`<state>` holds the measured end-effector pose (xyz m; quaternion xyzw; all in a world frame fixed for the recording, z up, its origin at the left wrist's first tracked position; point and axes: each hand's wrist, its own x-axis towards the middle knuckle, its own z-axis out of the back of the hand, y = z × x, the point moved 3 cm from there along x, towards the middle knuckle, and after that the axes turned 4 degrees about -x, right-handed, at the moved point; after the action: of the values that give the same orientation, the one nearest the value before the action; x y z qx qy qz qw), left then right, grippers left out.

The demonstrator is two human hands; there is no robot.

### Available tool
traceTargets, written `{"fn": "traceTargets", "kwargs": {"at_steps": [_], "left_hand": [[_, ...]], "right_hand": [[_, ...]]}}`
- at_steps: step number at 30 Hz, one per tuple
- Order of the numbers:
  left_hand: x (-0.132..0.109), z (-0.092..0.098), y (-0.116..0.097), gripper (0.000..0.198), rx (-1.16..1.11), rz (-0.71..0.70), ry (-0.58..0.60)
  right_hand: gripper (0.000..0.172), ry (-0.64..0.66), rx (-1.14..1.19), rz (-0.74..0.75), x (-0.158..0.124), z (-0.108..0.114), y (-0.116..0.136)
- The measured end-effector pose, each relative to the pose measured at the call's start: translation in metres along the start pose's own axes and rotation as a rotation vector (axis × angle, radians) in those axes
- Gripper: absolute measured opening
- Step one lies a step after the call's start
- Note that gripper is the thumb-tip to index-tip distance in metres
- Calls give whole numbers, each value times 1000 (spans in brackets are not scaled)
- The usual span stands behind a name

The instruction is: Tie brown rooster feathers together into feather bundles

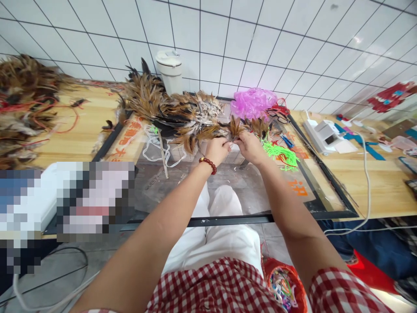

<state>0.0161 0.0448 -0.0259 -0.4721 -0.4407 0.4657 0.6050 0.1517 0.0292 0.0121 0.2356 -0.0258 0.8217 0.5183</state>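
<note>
Over the glass-topped table frame (208,221), my two hands meet almost fingertip to fingertip. My right hand (250,147) has its fingers pinched at the base of a small tuft of brown feathers (236,128). My left hand (217,150), below a brown bead bracelet (208,165), is closed in a pinch beside it; what sits between its fingertips is too small to make out. Just beyond lies a long heap of brown and black feathers (182,108). Bright green strips (280,154) lie right of my right hand.
A white lidded cup (170,71) and a crumpled purple plastic bag (253,103) stand near the tiled wall. A thin stick (163,154) lies among white cords. On the right are a white power strip (321,134) and its cable; more feathers (26,82) lie far left.
</note>
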Motion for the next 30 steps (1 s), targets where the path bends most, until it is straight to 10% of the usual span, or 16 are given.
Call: {"fn": "traceTargets", "kwargs": {"at_steps": [10,18,30], "left_hand": [[3,16,-13,13,-491,99,-288],[5,22,-13,13,-588,72,-423],[7,21,-5,12,-597,57,-441]], "right_hand": [[22,-182,65,-296,-8,-3,-29],[64,142,-60,-44,-9,-27,-7],[34,-115,-96,-213,-9,-17,-1]]}}
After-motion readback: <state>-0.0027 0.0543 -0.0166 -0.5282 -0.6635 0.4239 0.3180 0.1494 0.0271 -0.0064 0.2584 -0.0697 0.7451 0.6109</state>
